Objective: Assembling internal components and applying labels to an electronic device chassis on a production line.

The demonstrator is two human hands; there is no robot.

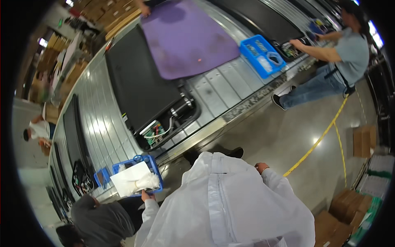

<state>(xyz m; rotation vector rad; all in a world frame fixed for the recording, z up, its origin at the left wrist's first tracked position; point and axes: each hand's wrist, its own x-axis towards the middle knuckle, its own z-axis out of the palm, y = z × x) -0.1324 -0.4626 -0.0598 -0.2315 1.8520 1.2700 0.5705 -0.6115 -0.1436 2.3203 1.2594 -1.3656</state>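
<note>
At the lower left, my left hand (147, 195) is at the near rim of a blue plastic bin (155, 168), its fingers closed on the edge. A white sheet (128, 178) and a bunched clear plastic bag (147, 182) lie on top of the bin. My right hand (261, 167) hangs beside my white coat, away from the line; its fingers are too small and partly hidden to read. Ahead on the metal conveyor (212, 88) lies a long black treadmill-like deck (131, 78), its near end uncovered, showing a green circuit board (154, 131), wires and a metal motor part.
A purple mat (189, 41) covers part of the deck; another person's hand (145, 11) touches its far edge. A blue divided tray (262, 55) sits farther right. One co-worker (349, 49) works at the right, another person (101, 216) bends at lower left. Cardboard boxes (349, 206) stand lower right.
</note>
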